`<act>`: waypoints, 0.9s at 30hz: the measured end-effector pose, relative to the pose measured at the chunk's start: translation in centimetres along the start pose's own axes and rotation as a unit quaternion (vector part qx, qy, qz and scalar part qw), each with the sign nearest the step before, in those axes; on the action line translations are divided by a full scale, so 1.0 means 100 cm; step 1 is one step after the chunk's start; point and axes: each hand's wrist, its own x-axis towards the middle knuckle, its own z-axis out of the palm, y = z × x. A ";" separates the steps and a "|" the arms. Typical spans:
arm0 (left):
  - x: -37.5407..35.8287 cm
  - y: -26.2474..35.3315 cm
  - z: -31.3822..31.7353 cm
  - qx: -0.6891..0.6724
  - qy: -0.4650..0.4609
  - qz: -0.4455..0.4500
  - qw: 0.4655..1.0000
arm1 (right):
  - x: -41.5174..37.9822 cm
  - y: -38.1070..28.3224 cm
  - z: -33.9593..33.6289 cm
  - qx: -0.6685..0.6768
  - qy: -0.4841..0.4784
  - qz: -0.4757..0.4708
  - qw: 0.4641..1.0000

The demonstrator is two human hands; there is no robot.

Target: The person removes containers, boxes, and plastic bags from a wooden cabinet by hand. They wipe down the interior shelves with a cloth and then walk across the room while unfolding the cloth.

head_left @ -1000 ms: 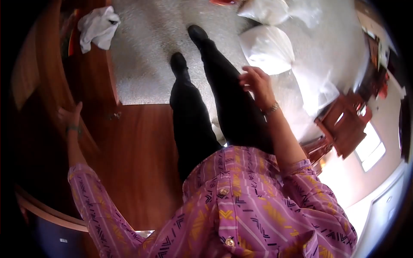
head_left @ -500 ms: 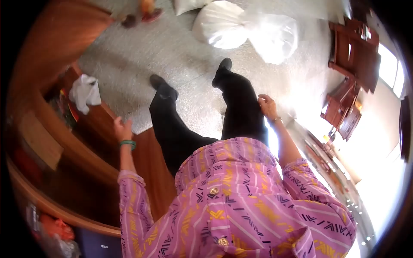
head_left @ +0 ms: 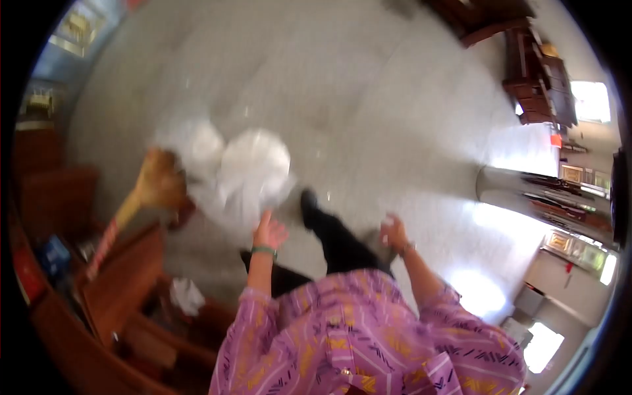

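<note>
My left hand (head_left: 268, 232), with a green band at its wrist, reaches forward with its fingers apart and nothing in them. Just beyond its fingertips, white plastic bags (head_left: 255, 158) stand in a cluster on the floor, blurred by motion. Out to the right, my right hand (head_left: 393, 234) hangs over the floor with loosely bent, parted fingers and holds nothing. A broom (head_left: 161, 181) with a straw-coloured head and a yellow and red handle leans left of the bags.
Brown wooden furniture (head_left: 125, 283) lines the left side, with a crumpled white cloth or bag (head_left: 187, 296) on it. Dark wooden furniture (head_left: 536, 76) stands at the upper right. Pale grey floor (head_left: 368, 112) stretches between them.
The view has turned and moved forward, bringing the bags nearer my left hand. Both hands have come up in front of my body. The broom's head and handle now show at the left.
</note>
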 end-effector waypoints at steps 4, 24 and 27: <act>0.033 0.043 0.059 -0.113 -0.020 0.107 0.988 | 0.009 -0.022 -0.056 0.187 0.107 0.091 0.972; 0.089 0.176 0.229 -0.153 0.194 0.146 0.958 | 0.196 -0.292 -0.236 0.273 0.218 -0.040 0.936; 0.118 0.238 0.324 0.082 0.215 0.249 0.941 | 0.223 -0.317 -0.262 0.282 0.256 -0.046 0.923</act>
